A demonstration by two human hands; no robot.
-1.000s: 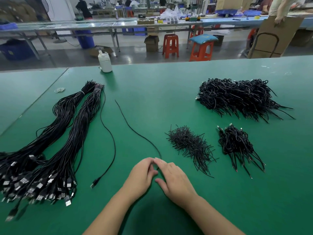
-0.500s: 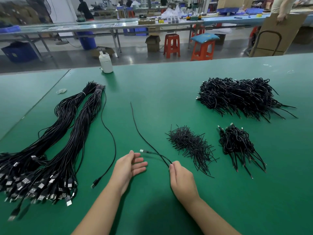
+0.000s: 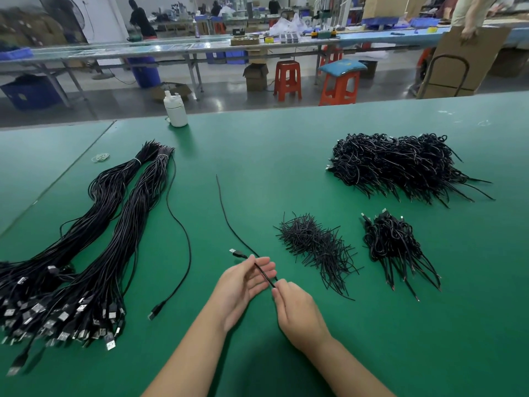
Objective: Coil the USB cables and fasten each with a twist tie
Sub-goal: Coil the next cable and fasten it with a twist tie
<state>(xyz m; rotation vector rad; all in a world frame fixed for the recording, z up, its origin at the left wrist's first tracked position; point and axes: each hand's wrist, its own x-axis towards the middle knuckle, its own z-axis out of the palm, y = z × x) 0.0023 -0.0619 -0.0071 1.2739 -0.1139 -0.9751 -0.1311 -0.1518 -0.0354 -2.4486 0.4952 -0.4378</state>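
Cable (image 3: 226, 216) runs across the left hand (image 3: 243, 285), which is palm-up with the fingers loosely spread, so it's more cradling than gripping. Right hand (image 3: 297, 308) pinches the same cable at its fingertips, just beside the left fingers. The USB plug (image 3: 236, 253) sticks out past the left fingertips, hovering over the green table (image 3: 272, 156), and the rest of the wire trails away from the hands toward the far side. Pile of twist ties (image 3: 312, 247) sits near the right hand, a bit further out. Two long cable bundles (image 3: 94, 239) lie well off to the left, with one stray cable (image 3: 183, 233) beside them. Coiled cables are heaped at far right (image 3: 400, 167), with a smaller heap (image 3: 392, 242) nearer.
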